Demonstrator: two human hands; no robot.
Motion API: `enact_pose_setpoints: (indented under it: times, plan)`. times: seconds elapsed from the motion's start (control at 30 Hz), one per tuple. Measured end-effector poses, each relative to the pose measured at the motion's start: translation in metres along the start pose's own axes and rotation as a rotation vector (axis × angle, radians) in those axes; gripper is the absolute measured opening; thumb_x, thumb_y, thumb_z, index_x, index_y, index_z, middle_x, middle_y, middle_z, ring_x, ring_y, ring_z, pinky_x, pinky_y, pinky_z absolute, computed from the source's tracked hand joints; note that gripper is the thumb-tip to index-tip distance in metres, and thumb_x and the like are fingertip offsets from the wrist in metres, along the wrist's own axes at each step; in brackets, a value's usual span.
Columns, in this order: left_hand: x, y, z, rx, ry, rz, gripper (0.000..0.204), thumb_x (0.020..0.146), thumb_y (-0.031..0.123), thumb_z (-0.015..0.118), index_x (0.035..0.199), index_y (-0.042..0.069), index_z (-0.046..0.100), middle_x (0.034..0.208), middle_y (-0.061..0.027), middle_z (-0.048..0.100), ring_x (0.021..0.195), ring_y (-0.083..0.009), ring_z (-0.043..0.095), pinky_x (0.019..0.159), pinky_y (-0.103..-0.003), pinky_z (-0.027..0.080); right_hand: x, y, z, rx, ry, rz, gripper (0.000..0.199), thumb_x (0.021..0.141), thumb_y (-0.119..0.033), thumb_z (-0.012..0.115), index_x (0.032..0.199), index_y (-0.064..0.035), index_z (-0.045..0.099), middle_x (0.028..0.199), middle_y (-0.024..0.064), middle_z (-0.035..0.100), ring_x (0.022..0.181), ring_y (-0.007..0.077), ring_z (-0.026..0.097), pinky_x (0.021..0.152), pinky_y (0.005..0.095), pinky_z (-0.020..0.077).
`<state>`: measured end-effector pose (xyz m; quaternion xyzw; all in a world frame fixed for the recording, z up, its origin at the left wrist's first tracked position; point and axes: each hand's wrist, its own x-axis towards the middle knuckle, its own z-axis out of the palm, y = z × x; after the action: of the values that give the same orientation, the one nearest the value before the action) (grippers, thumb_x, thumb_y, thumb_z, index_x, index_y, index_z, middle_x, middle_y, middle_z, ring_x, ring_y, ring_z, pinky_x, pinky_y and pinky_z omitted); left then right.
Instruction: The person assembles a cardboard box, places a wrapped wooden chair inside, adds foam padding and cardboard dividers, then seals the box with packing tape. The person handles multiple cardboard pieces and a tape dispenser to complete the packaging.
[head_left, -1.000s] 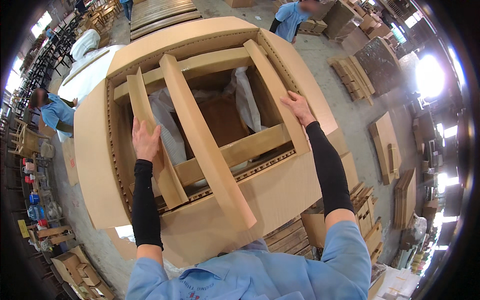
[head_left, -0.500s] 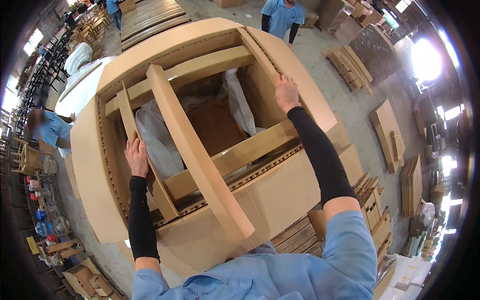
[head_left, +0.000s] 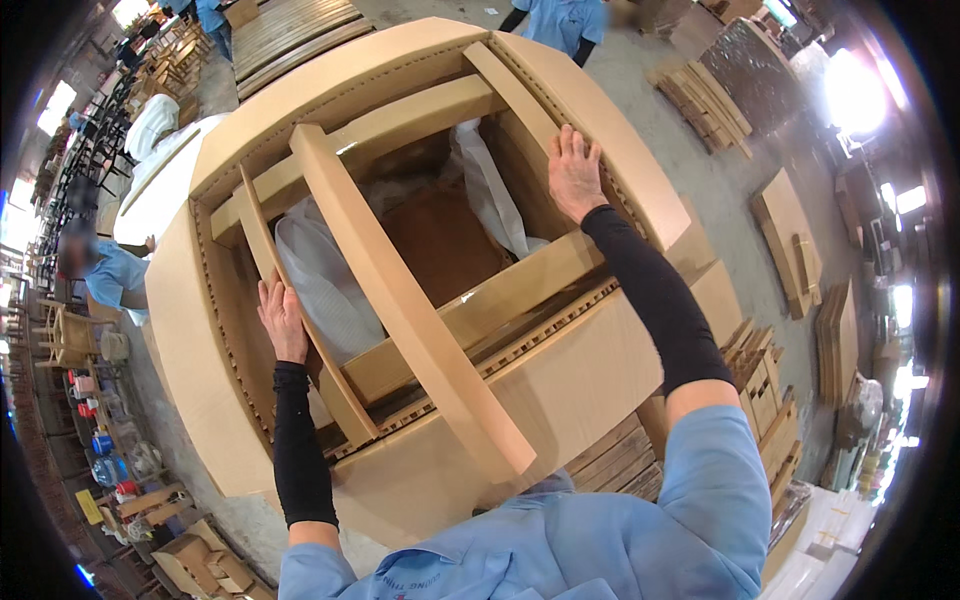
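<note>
A large open cardboard carton stands before me, its flaps folded outward. Cardboard bars cross the inside, and a long angled cardboard strip lies over them, its near end overhanging the rim. My left hand rests with extended fingers against a thin upright strip on the left side. My right hand, fingers spread, presses on another strip along the right inner wall. White foam wrap and a brown surface show deeper in the carton.
Co-workers in blue shirts are at the left and beyond the carton. A wooden slatted platform lies at the far side. Flat cardboard stacks lie on the floor to the right. Shelves with containers stand at the left.
My right hand's fingers have spread out on the right strip, which now shows more of its broad face. My left hand has slid slightly nearer along its strip. The view has shifted a little.
</note>
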<state>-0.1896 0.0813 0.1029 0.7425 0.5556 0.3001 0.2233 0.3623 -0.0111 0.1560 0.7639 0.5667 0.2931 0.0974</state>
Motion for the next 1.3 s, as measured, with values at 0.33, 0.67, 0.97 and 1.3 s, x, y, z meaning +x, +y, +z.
enact_pose_setpoints:
  times: [0.33, 0.67, 0.97, 1.3]
  plan:
    - [0.003, 0.006, -0.01, 0.0, -0.013, -0.018, 0.051, 0.105, 0.039, 0.039, 0.138, 0.004, 0.057, 0.161, -0.0082, 0.041, 0.153, -0.0381, 0.023, 0.121, -0.061, 0.013, 0.074, -0.052, -0.099, 0.593, 0.311, -0.448, 0.076, 0.09, -0.036, 0.066, 0.148, 0.0059, 0.04, 0.157, 0.027, 0.034, 0.148, 0.0405, 0.03, 0.121, 0.0545, 0.025]
    - [-0.001, 0.011, -0.018, 0.026, -0.049, 0.004, 0.057, 0.105, 0.045, 0.036, 0.145, 0.008, 0.054, 0.163, -0.0086, 0.038, 0.155, -0.0372, 0.02, 0.122, -0.061, 0.009, 0.073, -0.018, -0.046, 0.395, 0.097, -0.262, 0.078, 0.097, -0.043, 0.059, 0.153, 0.0047, 0.033, 0.162, 0.0236, 0.029, 0.152, 0.0368, 0.025, 0.124, 0.0503, 0.0206]
    - [-0.004, 0.024, -0.015, 0.04, -0.023, 0.0, 0.055, 0.104, 0.042, 0.039, 0.145, 0.008, 0.054, 0.161, -0.0079, 0.041, 0.154, -0.0389, 0.021, 0.122, -0.061, 0.009, 0.082, 0.018, 0.003, 0.342, -0.037, -0.481, 0.082, 0.094, -0.049, 0.064, 0.156, -0.0045, 0.035, 0.161, 0.0207, 0.034, 0.152, 0.0384, 0.026, 0.125, 0.0533, 0.0186]
    - [-0.007, 0.031, -0.015, 0.055, -0.044, 0.035, 0.057, 0.103, 0.044, 0.037, 0.138, 0.004, 0.059, 0.161, -0.0081, 0.041, 0.154, -0.0371, 0.022, 0.122, -0.06, 0.009, 0.045, 0.041, 0.042, 0.147, -0.083, -0.39, 0.09, 0.098, -0.068, 0.044, 0.159, -0.0033, 0.028, 0.164, 0.0211, 0.027, 0.153, 0.036, 0.023, 0.126, 0.0503, 0.0168]
